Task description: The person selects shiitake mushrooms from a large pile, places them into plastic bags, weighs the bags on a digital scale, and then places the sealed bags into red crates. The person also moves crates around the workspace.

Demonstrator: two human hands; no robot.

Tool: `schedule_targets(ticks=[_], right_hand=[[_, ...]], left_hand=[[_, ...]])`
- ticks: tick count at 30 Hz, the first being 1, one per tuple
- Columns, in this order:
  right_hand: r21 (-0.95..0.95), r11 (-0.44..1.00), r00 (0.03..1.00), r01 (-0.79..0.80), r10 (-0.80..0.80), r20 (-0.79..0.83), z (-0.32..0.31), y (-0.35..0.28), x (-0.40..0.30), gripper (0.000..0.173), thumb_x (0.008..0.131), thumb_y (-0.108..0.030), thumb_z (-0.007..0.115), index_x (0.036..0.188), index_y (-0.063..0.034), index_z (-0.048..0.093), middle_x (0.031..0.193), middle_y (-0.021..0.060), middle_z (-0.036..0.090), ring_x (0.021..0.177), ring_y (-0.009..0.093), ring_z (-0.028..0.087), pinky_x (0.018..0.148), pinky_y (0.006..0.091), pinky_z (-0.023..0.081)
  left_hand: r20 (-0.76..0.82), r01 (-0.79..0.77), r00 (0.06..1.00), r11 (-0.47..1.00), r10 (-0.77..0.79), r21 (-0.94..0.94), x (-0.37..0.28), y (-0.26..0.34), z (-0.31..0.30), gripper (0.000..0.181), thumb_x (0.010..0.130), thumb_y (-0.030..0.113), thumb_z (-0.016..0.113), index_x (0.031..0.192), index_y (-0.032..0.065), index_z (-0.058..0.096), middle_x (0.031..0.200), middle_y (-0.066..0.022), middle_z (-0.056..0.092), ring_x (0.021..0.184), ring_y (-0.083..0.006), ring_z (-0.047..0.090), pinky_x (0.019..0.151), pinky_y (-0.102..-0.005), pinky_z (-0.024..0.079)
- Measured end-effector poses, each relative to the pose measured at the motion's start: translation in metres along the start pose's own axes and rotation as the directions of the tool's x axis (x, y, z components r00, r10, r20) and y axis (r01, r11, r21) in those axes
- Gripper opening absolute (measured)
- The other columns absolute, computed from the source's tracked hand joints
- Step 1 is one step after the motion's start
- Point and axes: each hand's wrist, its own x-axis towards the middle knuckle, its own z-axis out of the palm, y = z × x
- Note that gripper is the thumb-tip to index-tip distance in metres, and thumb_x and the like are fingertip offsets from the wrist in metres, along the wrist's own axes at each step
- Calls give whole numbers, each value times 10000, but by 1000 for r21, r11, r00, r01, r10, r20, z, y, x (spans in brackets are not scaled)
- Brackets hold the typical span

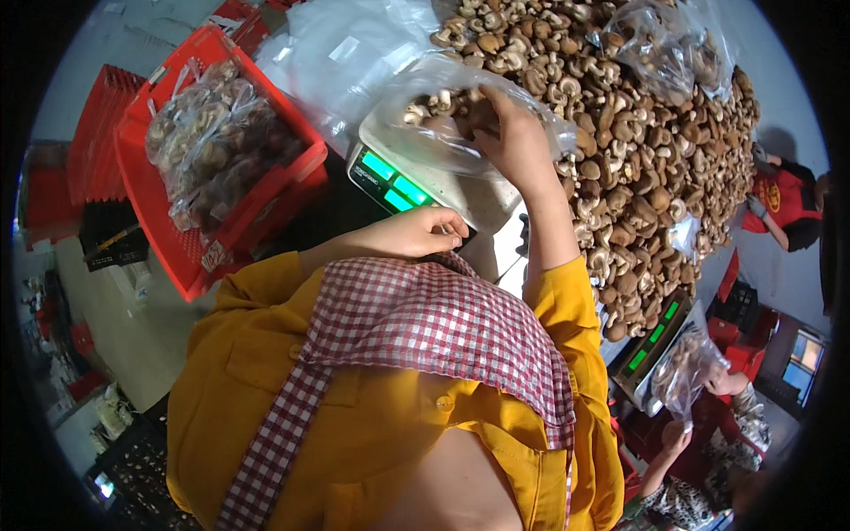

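Observation:
A clear plastic bag (458, 156) with its mouth spread lies on a digital scale (398, 176), whose green displays are lit. Brown-capped mushrooms (441, 126) are inside the bag. My right hand (511, 136) reaches into the bag's mouth, its fingers curved around a dark mushroom cap (483, 116). My left hand (431, 232) rests by the near edge of the scale, at the front of my checked apron, with its fingers loosely curled; nothing shows in it. Flat clear bags (358, 50) lie behind the scale.
A large heap of loose mushrooms (637, 159) spreads to the right, with filled bags (671, 50) on its far part. A red plastic crate (229, 259) of bagged mushrooms stands at left. One co-worker holds a bag by a second scale (654, 352); another stands beyond the heap.

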Motion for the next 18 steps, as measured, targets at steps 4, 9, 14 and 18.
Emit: schedule_targets(ticks=[4, 9, 14, 18], right_hand=[[13, 999, 998, 48, -47, -44, 9, 11, -16, 593, 730, -77, 708, 1281, -38, 490, 1105, 215, 607, 1037, 380, 567, 860, 412, 474], [-70, 997, 957, 7, -27, -288, -28, -10, -76, 484, 729, 11, 694, 1195, -34, 569, 1053, 170, 623, 993, 319, 589, 861, 388, 474], [40, 979, 864, -201, 196, -464, -36, 4, -137, 211, 801, 35, 654, 1008, -3, 639, 926, 109, 652, 828, 203, 632, 746, 297, 493], [132, 912, 778, -387, 401, -484, -28, 37, -172, 137, 843, 3, 645, 979, 11, 644, 901, 88, 644, 829, 147, 616, 731, 253, 494]], left_hand=[[-157, -29, 987, 999, 33, 23, -6, -16, -18, 229, 919, 140, 562, 1095, -5, 578, 1004, -94, 629, 960, -157, 582, 859, -288, 458], [-241, 10, 970, 999, -20, -43, -30, -35, -29, 237, 916, 126, 564, 1099, -25, 572, 997, -102, 630, 974, -166, 588, 893, -293, 447], [-395, -10, 917, 994, 52, 106, -68, -56, -73, 183, 896, 136, 598, 1023, 4, 607, 944, -70, 627, 879, -137, 580, 798, -279, 472], [-870, -112, 492, 993, 15, -46, -96, -29, -132, 125, 892, 105, 572, 988, 38, 616, 852, -23, 618, 769, -101, 572, 713, -239, 472]])
